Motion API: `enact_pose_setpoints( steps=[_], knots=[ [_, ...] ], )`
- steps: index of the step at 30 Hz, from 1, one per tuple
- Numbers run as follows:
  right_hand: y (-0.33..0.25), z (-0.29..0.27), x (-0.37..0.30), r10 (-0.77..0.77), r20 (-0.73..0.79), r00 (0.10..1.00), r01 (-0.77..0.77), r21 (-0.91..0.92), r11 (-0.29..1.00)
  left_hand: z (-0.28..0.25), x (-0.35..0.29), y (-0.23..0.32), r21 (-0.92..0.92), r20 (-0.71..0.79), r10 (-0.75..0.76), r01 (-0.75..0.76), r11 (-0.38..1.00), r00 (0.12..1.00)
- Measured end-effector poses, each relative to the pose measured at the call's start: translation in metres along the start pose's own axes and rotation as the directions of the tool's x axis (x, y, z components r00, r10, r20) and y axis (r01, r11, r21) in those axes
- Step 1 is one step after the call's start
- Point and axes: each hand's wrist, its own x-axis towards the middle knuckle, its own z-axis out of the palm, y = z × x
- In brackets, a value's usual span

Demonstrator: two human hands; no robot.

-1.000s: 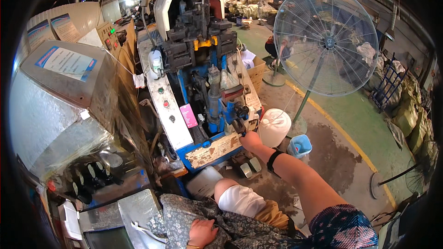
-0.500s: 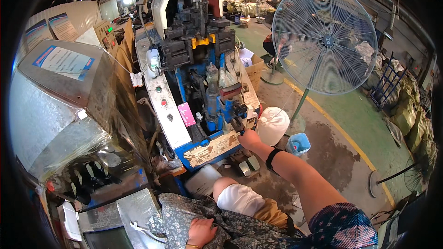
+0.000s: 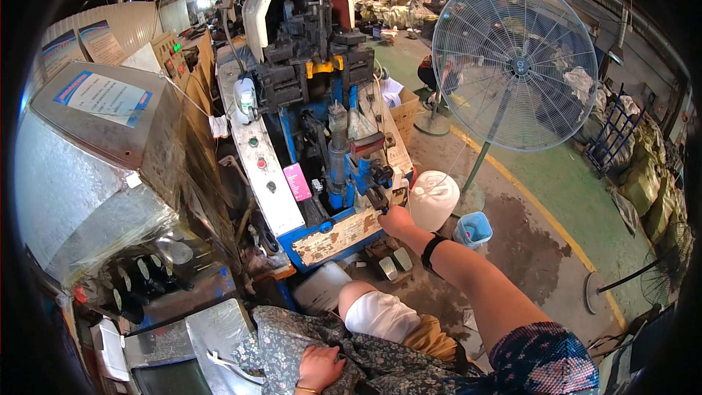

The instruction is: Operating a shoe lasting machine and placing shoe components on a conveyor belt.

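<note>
My right arm reaches out to the front right corner of a machine (image 3: 308, 249) with blue and worn cream-coloured panels. There, my right hand (image 3: 396, 222) is closed round the end of a dark handle (image 3: 376, 198), below a black knob (image 3: 382, 175). My left hand (image 3: 319, 368) lies on the dark floral apron (image 3: 281, 336) over my lap, holding nothing, its fingers loosely laid out. Dark, greasy clamp blocks (image 3: 314, 73) and a blue upright cylinder (image 3: 337, 153) fill the machine's middle. A pink card (image 3: 297, 182) lies on its white left panel, near red and green buttons.
To the right stand a large pedestal fan (image 3: 519, 66), a white plastic jug (image 3: 434, 201) and a blue bucket (image 3: 473, 229). Foot pedals (image 3: 395, 264) sit below the machine. A metal-clad machine (image 3: 95, 153) crowds the left. A person (image 3: 428, 73) crouches behind the fan.
</note>
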Motion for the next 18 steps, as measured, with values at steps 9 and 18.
enact_pose_setpoints(
  steps=[9,18],
  knots=[
    [0.008,0.007,0.004,-0.021,-0.113,0.993,0.023,0.017,1.0,0.001,0.0,0.0,-0.019,-0.006,-0.005,0.004,1.0,1.0],
    [0.005,0.005,0.002,0.006,-0.099,0.995,-0.005,0.008,1.0,0.003,0.0,-0.001,-0.027,-0.024,0.0,-0.001,1.0,1.0]
  ],
)
